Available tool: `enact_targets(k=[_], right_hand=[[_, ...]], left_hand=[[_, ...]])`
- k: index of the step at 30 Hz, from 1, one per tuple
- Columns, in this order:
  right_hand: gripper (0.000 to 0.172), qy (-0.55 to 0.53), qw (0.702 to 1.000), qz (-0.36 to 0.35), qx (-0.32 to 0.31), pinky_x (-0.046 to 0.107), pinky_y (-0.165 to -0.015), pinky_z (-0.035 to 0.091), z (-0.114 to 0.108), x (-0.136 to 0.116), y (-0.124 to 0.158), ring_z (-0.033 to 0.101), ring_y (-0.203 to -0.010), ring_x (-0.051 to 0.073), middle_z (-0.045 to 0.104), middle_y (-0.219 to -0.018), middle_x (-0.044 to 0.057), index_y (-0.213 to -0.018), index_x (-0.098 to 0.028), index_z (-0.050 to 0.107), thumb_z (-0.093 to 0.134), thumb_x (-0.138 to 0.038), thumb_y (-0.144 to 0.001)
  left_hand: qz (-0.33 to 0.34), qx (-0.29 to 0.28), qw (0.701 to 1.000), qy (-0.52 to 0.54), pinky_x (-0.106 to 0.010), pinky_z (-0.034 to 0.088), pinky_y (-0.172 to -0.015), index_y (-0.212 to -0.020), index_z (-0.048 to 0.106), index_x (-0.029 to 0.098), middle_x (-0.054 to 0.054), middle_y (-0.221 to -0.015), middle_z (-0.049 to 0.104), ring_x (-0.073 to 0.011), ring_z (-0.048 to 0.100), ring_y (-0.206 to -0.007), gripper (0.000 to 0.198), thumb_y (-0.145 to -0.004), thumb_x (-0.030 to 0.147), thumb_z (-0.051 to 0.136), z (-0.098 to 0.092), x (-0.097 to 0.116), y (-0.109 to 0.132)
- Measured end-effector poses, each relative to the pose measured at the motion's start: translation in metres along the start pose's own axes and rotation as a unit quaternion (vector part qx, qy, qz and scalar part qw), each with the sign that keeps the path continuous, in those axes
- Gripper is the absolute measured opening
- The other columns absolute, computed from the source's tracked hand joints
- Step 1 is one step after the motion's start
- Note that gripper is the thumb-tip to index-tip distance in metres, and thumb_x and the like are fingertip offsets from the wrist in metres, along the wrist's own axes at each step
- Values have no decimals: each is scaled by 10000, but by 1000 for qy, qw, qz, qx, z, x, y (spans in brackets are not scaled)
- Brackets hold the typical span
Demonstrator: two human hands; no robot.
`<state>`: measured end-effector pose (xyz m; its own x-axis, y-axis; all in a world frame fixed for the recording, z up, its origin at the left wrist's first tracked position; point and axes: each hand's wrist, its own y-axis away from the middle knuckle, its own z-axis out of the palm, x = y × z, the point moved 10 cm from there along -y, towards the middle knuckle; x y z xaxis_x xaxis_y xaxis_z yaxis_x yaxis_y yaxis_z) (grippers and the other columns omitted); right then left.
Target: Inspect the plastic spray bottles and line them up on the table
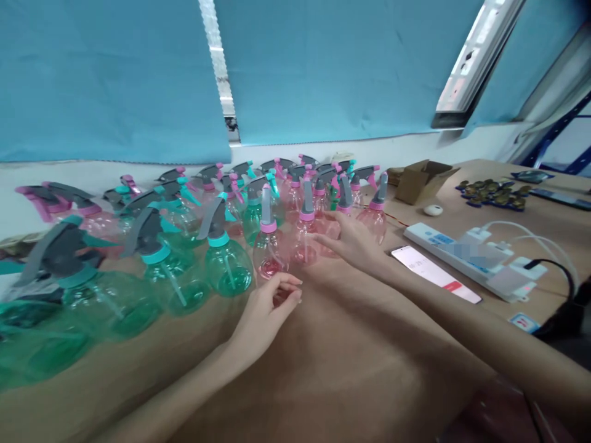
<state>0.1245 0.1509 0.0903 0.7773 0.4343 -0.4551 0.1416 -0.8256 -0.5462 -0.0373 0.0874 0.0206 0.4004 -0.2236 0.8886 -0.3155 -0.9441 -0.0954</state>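
Note:
My left hand [270,311] is loosely curled above the table, in front of a pink spray bottle [271,251]. A gap shows between its thumb and fingers, with nothing visible inside. Farther right, my right hand [353,240] reaches among the pink bottles, thumb and forefinger apart. Its thumb tip is beside another pink spray bottle [305,243]; a pink bottle with a grey trigger [344,192] stands partly hidden behind the hand. I cannot tell whether it touches either one. To the left, a green spray bottle [228,267] stands upright in the front row.
Several more green and pink spray bottles [173,283] crowd the table's left and back, against the wall. At right are a phone [434,271], a white power strip [466,258] with plugs and cables, a small cardboard box [418,183] and a pile of small dark-gold pieces [494,194].

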Motion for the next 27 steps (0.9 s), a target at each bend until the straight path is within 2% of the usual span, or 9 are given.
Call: enact_targets(k=[4,7,13,17,20,23,27], right_hand=[[669,16,997,57,-44,433,-814,468,23,4,-13,604,-1039,337,646,-1123,165,-1242,-141,486,532,-636,-793],[723,49,991,100,-71,415,-774,471,32,8,-19,621,-998,349,669,-1050,175,-1253,-113,464,511,-665,-789],[640,70,987,116,-88,388,-670,468,33,11,-17,652,-871,347,692,-914,142,-1118,-153,542,476,-696,-785],[623,83,986,109,-92,356,-604,446,25,8,-6,657,-805,329,692,-855,122,-1117,-166,526,452,-695,-797],[590,88,987,97,-97,325,-572,417,14,1,11,655,-795,313,689,-841,103,-1123,-174,511,467,-669,-805],[495,85,988,80,-103,298,-545,385,1,-9,35,655,-773,283,685,-898,90,-1087,-191,517,492,-609,-825],[408,56,995,8,-82,316,-590,408,-9,-33,65,635,-766,251,661,-862,65,-997,-192,534,467,-569,-856]], left_hand=[[9,-8,1000,8,-314,503,-713,-953,561,203,-40,-921,636,-178,608,-850,137,-889,297,484,14,6,-6],[4,-17,1000,11,-303,490,-712,-939,563,200,-35,-911,636,-175,601,-838,124,-880,289,501,20,8,-7],[-19,-25,999,35,-300,471,-712,-941,554,205,-14,-871,599,-157,569,-796,110,-885,287,507,29,1,-3],[-47,-7,992,119,-287,495,-683,-956,532,215,-14,-920,549,-155,540,-829,113,-875,293,519,31,2,2],[-40,24,990,134,-296,495,-708,-972,523,227,-21,-998,544,-171,544,-909,122,-862,278,537,24,15,5],[8,76,993,91,-353,466,-839,-992,520,225,-28,-1037,558,-186,555,-974,153,-852,276,556,7,34,4],[47,122,991,33,-419,403,-985,-1115,482,225,-58,-1174,543,-213,535,-1099,341,-812,304,617,-9,51,2]])
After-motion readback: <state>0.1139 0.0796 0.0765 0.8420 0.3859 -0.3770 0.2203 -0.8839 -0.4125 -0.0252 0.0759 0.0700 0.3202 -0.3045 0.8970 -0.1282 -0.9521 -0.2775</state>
